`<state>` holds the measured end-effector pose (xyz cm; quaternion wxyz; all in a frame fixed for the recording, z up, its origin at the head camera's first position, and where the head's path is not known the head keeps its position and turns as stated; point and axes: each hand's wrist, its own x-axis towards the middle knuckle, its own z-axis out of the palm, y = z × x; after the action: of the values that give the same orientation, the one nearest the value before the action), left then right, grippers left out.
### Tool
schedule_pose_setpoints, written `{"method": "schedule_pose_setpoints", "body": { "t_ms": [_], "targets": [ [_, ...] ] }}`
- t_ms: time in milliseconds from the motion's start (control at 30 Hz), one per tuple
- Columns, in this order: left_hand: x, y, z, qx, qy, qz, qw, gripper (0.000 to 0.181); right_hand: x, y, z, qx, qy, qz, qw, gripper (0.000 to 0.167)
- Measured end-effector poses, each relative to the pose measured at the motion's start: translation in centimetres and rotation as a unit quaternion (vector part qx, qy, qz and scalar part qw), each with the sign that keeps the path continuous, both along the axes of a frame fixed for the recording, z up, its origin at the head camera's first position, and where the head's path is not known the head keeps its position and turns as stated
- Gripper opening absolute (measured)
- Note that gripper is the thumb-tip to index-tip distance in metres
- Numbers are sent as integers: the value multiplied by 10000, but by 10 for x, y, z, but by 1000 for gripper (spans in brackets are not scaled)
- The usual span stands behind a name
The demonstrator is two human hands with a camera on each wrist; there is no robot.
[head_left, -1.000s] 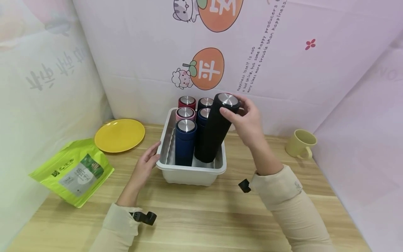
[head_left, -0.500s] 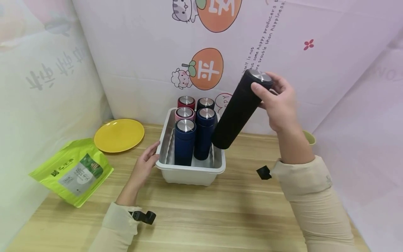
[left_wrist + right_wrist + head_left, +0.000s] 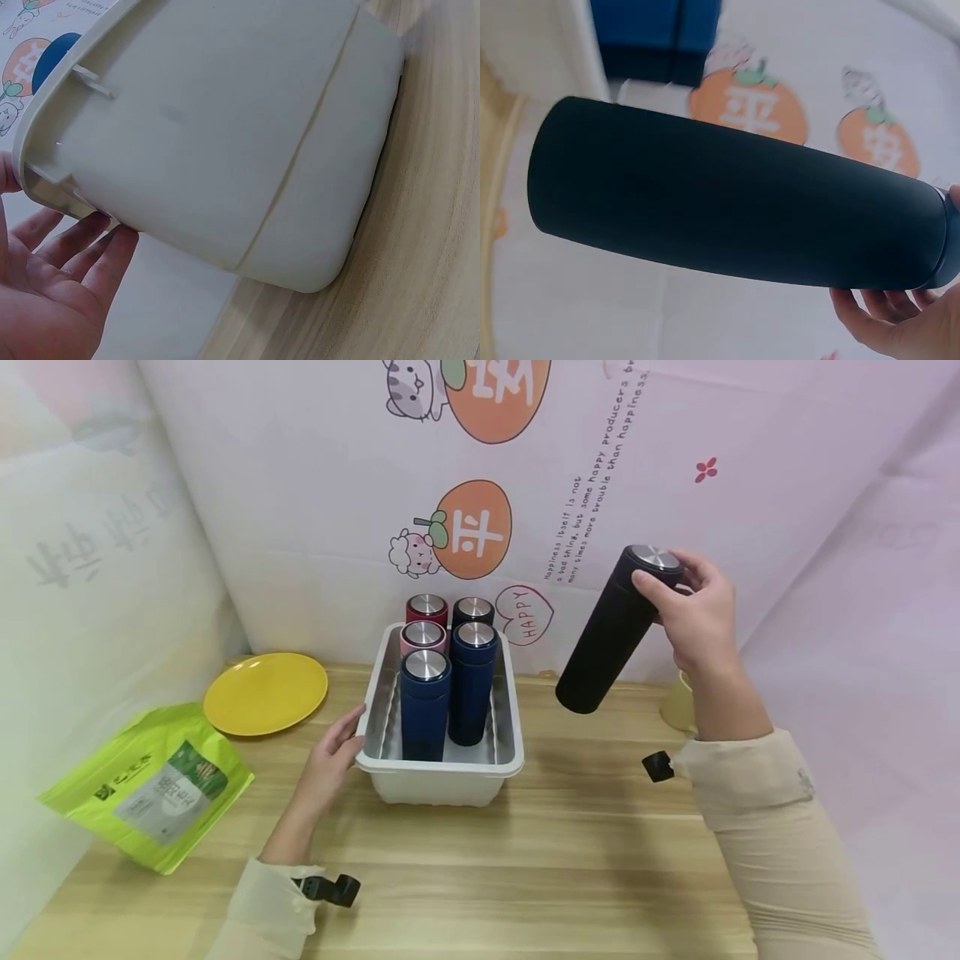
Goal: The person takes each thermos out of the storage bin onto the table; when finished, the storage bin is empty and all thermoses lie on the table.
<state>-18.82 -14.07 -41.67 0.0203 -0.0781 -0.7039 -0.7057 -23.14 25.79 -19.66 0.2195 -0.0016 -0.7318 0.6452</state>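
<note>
My right hand (image 3: pixel 701 618) grips a black vacuum flask (image 3: pixel 607 631) near its silver-topped lid, holding it tilted in the air right of a white tub (image 3: pixel 442 768). The flask's dark body (image 3: pixel 727 202) fills the right wrist view. My left hand (image 3: pixel 326 768) holds the tub's left rim; in the left wrist view its fingers (image 3: pixel 112 262) reach under the lip, with the thumb at the edge. Several flasks stand upright inside: a front blue flask (image 3: pixel 425 710), another blue flask (image 3: pixel 472 689), a pink flask (image 3: pixel 423 637), a red flask (image 3: pixel 427 608) and a black flask (image 3: pixel 473 611).
A yellow plate (image 3: pixel 266 693) and a green pouch (image 3: pixel 161 789) lie on the wooden table (image 3: pixel 480 877) to the left. Partly behind my right forearm is a yellow-green mug (image 3: pixel 677 706). A printed white cloth (image 3: pixel 315 510) hangs behind the tub.
My right hand has lifted the black flask out of the tub and carried it to the right. The left hand stays at the rim. The head view has shifted slightly.
</note>
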Motion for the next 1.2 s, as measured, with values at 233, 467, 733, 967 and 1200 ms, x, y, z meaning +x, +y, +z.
{"method": "schedule_pose_setpoints", "body": {
  "t_ms": [233, 467, 733, 967, 1200],
  "targets": [
    [0, -2, -2, -54, 17, 2, 10000, 50, -21, 33, -23, 1008, -489, -784, 9906, 66],
    [0, -1, 2, -59, 14, -1, 10000, 50, -44, 64, -50, 1319, -929, -1317, 9781, 76],
    [-1, -1, -3, 5, 104, -30, 9999, 50, -67, 92, -86, 1546, -1138, -1615, 9680, 82],
    [0, -1, -3, 104, 100, -58, 9999, 50, -82, 109, -108, 1642, -1085, -1720, 9652, 78],
    [0, 0, -3, 114, 163, -45, 9998, 49, -92, 126, -128, 1441, -1323, -1743, 9650, 84]
  ]
}}
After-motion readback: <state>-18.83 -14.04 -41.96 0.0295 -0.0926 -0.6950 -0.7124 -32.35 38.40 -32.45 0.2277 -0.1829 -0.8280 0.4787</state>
